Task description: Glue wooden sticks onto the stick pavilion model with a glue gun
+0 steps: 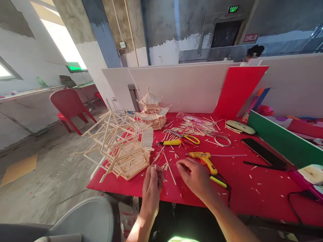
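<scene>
My left hand is closed at the table's front edge, thumb pressed against the fingers; whatever it may pinch is too small to make out. To its right, my right hand hovers over the table with loosely curled fingers and a gap by the thumb; nothing shows in it. Left of my left hand stands a partly framed stick model, with a hexagonal base and a slatted roof piece. Behind it is a stick pagoda with tiered roofs. A yellow glue gun lies just beyond my right hand. Loose sticks are scattered between the hands.
On the red table lie a yellow utility knife, scissors, a bag of sticks, a tape ring and a black phone. A green board borders the right. A grey stool stands front left.
</scene>
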The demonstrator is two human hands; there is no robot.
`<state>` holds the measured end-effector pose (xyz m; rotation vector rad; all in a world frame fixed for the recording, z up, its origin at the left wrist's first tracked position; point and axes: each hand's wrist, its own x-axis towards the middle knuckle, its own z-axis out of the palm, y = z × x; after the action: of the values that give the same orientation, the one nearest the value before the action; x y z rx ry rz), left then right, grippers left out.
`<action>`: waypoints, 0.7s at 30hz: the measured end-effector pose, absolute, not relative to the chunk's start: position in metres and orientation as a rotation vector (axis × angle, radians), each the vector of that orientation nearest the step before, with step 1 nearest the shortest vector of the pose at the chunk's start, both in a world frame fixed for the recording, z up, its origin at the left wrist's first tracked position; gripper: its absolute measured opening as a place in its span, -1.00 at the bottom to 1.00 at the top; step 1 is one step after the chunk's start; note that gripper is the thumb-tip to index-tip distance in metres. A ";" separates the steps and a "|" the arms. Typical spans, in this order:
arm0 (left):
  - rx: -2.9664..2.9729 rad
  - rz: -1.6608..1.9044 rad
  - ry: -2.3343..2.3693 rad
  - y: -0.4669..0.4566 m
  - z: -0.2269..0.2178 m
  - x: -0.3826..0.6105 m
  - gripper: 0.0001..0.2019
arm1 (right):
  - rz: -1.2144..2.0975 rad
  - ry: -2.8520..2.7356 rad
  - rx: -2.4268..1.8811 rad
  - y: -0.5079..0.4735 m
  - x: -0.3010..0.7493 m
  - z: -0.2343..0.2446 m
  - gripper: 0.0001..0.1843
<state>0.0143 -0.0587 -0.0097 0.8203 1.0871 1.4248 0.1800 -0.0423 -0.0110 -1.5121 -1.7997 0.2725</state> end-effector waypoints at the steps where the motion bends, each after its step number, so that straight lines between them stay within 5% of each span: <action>1: 0.804 1.418 1.097 -0.058 -0.010 0.016 -0.63 | 0.263 -1.810 -1.565 -0.040 0.190 -0.011 -0.75; 7: 0.842 1.377 1.151 -0.051 -0.007 0.020 -0.65 | 0.228 -1.889 -1.877 0.016 0.243 -0.001 -0.79; 12: 0.789 1.374 1.125 -0.043 0.002 0.022 -0.65 | 0.314 -2.070 -2.079 0.093 0.258 -0.007 -0.62; 21: 0.692 1.489 1.074 -0.042 0.007 0.009 -0.69 | 0.431 -2.158 -2.069 0.131 0.265 -0.026 -0.58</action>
<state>0.0094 -0.0419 0.0072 0.6920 1.0739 1.4888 0.2652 0.1306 -0.0262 -2.0688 -2.1581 0.4308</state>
